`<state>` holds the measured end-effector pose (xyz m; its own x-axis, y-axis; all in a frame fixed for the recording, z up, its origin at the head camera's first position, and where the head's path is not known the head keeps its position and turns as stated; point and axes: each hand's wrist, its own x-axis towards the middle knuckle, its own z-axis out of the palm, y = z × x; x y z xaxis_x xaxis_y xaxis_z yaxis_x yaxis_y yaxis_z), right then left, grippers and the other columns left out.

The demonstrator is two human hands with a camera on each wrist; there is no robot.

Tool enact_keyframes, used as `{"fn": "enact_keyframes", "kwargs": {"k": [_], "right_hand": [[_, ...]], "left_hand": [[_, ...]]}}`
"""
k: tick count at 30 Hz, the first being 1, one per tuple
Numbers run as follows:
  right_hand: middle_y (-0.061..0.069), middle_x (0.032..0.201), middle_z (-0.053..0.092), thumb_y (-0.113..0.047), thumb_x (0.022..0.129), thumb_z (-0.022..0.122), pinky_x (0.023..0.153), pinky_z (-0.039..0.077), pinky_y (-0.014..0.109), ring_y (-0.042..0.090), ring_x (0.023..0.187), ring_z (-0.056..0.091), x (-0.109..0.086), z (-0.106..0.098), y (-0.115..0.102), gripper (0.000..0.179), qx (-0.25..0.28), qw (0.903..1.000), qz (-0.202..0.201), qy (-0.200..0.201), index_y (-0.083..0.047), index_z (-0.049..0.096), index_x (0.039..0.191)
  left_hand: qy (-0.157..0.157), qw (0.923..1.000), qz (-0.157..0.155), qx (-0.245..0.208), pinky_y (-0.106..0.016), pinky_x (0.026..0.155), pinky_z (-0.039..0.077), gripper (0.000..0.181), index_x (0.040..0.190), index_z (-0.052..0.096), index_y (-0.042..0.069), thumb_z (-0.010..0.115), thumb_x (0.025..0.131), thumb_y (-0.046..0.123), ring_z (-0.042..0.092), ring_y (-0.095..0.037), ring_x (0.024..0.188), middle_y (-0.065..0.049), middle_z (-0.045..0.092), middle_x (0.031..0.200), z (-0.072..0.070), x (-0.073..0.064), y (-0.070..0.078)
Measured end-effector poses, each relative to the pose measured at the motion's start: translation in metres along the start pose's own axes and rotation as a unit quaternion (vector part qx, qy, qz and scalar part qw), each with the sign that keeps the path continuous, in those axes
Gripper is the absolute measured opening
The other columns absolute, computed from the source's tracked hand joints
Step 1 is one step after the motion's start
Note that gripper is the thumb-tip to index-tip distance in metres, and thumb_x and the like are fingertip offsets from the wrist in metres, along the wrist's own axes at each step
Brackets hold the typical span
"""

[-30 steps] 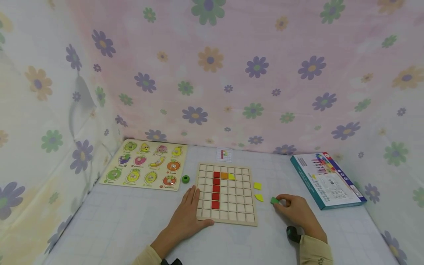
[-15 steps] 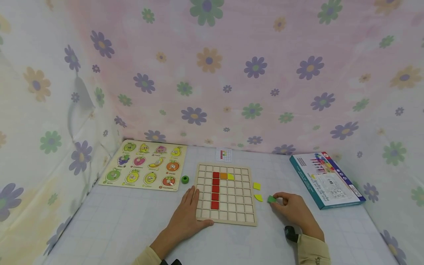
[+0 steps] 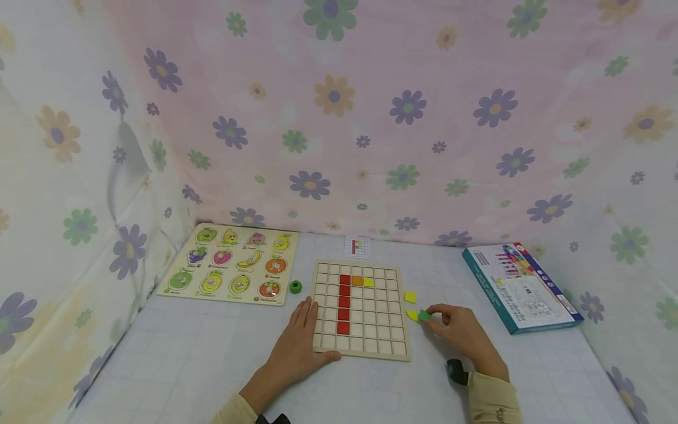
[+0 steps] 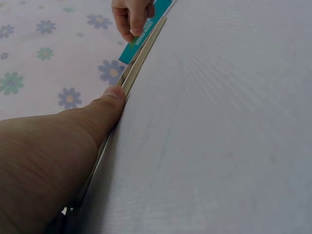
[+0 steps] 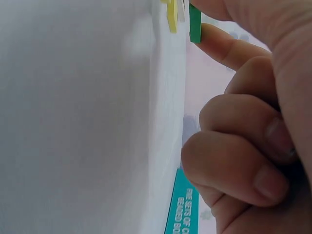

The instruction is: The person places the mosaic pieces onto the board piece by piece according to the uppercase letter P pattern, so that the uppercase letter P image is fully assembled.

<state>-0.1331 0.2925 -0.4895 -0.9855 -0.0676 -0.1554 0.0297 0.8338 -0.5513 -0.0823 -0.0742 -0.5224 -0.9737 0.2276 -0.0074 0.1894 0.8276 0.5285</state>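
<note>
My right hand [image 3: 462, 334] pinches a green tile [image 5: 195, 24] between thumb and index finger, the other fingers curled in. In the head view the tile overlaps a yellow quarter-round tile [image 3: 412, 315] lying right of the wooden grid board [image 3: 378, 355]. A yellow square tile [image 3: 410, 297] lies just beyond. My left hand [image 3: 296, 347] rests along the board's near left corner, fingers at its left side and thumb at its front edge, as the left wrist view also shows. In the grid sit a column of several red tiles [image 3: 344, 301], an orange tile [image 3: 357, 281] and a yellow tile [image 3: 369, 282].
A small pattern card [image 3: 357, 247] lies behind the board. To the left are a fruit puzzle board [image 3: 228, 265] and a green ring-shaped piece [image 3: 295, 287]. A teal-edged box [image 3: 521, 288] lies at the right. Flowered cloth walls [image 3: 339, 147] surround the table.
My right hand has moved left with the green tile, from open table to the yellow quarter-round tile. The left hand stays on the board.
</note>
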Motion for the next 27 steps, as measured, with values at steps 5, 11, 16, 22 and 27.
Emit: {"fn": "enact_keyframes", "kwargs": {"k": [5, 11, 16, 22, 27], "right_hand": [[-0.004, 0.062, 0.034, -0.031, 0.089, 0.078, 0.050, 0.024, 0.024, 0.012, 0.056, 0.032, 0.002, 0.005, -0.007, 0.028, 0.003, 0.9999, -0.013, -0.006, -0.015, 0.075, 0.111], [-0.005, 0.059, 0.031, -0.029, 0.090, 0.078, 0.049, 0.023, 0.022, 0.010, 0.054, 0.028, 0.002, 0.009, -0.014, 0.026, 0.003, 0.9996, -0.029, -0.005, -0.015, 0.075, 0.111], [-0.006, 0.059, 0.029, -0.027, 0.090, 0.078, 0.048, 0.021, 0.022, 0.010, 0.053, 0.026, 0.003, 0.013, -0.022, 0.024, 0.006, 0.9989, -0.045, -0.004, -0.015, 0.075, 0.110], [-0.005, 0.061, 0.029, -0.027, 0.089, 0.078, 0.048, 0.021, 0.022, 0.010, 0.054, 0.027, 0.003, 0.016, -0.031, 0.023, 0.006, 0.9986, -0.052, -0.007, -0.016, 0.075, 0.109], [-0.005, 0.062, 0.030, -0.026, 0.090, 0.077, 0.048, 0.022, 0.022, 0.010, 0.054, 0.029, 0.003, 0.017, -0.040, 0.023, 0.015, 0.9986, -0.050, -0.009, -0.015, 0.075, 0.110]], "left_hand": [[0.000, 1.0000, -0.002, 0.004, -0.053, 0.120, 0.037, 0.120, 0.161, 0.025, 0.003, 0.076, 0.076, 0.071, 0.020, -0.036, 0.157, -0.017, 0.018, 0.171, 0.000, 0.000, 0.000], [0.000, 1.0000, 0.000, 0.005, -0.053, 0.120, 0.037, 0.121, 0.161, 0.025, 0.003, 0.076, 0.076, 0.072, 0.019, -0.037, 0.157, -0.017, 0.017, 0.171, 0.001, 0.000, -0.001], [-0.001, 1.0000, 0.000, 0.006, -0.053, 0.120, 0.036, 0.121, 0.161, 0.025, 0.004, 0.075, 0.075, 0.072, 0.019, -0.037, 0.157, -0.016, 0.017, 0.171, 0.002, 0.001, -0.001], [0.000, 1.0000, -0.001, 0.008, -0.053, 0.120, 0.036, 0.122, 0.162, 0.025, 0.004, 0.075, 0.075, 0.073, 0.019, -0.036, 0.157, -0.016, 0.016, 0.171, 0.003, 0.001, -0.002], [0.003, 1.0000, 0.001, 0.007, -0.053, 0.121, 0.036, 0.122, 0.161, 0.025, 0.004, 0.075, 0.075, 0.073, 0.019, -0.036, 0.157, -0.016, 0.016, 0.171, 0.002, 0.001, -0.001]]}}
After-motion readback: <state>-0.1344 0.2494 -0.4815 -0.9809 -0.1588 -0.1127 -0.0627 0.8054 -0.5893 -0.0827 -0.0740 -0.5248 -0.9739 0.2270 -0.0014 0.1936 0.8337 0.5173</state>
